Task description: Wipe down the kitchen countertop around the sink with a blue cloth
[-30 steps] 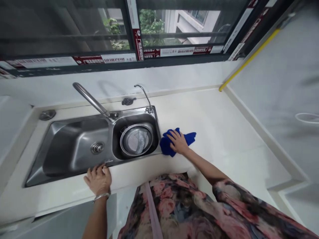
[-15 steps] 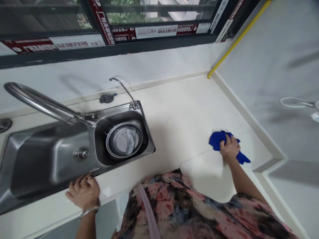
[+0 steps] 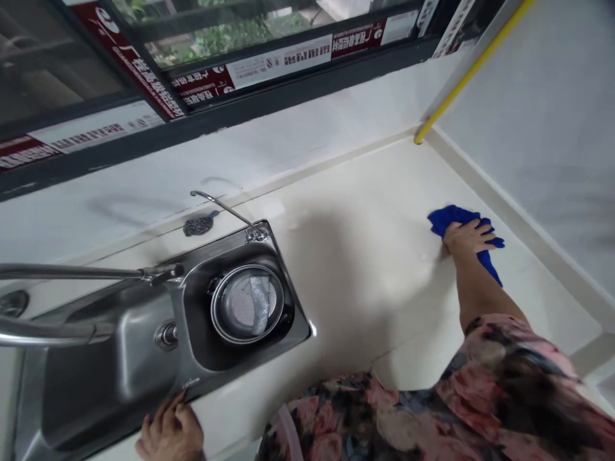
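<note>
My right hand (image 3: 467, 239) presses a crumpled blue cloth (image 3: 489, 266) onto the cream countertop (image 3: 379, 186), near the right wall. Its fingers lie bent over the cloth, which sticks out around them. At the lower left, my left hand (image 3: 172, 432) rests at the counter's front edge beside the sink, fingers stretched out and holding nothing. The steel double sink (image 3: 179, 320) lies just ahead of it. A pot with a perforated strainer (image 3: 241, 304) sits in the right basin, and a clear, crinkled packet (image 3: 261, 301) lies in the strainer.
A large faucet (image 3: 96, 272) arches over the left basin, and a thin tap (image 3: 230, 211) stands at the sink's back right corner. A steel scourer (image 3: 198, 225) lies behind the sink. A yellow pipe (image 3: 473, 70) runs up the far corner beside the window.
My right hand has pushed the blue cloth farther back and to the right on the counter. My view has tilted and shifted, while my left hand stays at the sink's front edge.
</note>
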Motion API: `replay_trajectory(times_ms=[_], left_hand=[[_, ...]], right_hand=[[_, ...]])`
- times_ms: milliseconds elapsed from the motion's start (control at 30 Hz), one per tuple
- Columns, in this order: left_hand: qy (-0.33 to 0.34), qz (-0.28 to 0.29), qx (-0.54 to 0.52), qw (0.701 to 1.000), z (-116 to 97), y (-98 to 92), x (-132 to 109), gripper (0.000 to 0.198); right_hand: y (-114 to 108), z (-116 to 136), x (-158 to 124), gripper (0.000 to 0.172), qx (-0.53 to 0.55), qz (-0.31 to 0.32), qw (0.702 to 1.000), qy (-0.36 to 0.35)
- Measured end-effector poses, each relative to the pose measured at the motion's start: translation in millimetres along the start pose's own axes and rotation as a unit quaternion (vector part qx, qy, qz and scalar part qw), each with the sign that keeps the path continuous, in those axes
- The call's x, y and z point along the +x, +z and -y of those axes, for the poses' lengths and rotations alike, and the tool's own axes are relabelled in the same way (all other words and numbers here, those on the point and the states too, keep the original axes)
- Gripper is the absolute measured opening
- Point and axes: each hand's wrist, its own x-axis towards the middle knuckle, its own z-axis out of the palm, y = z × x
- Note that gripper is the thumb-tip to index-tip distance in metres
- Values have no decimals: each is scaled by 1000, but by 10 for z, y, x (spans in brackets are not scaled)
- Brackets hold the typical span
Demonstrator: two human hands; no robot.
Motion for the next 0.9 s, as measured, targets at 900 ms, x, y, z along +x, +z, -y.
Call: replay_trajectory(times_ms=[900], left_hand=[[-48, 37, 11, 998, -138, -101, -72, 48]], right_hand=[[539, 2030, -3574, 60, 87, 137, 687, -708]])
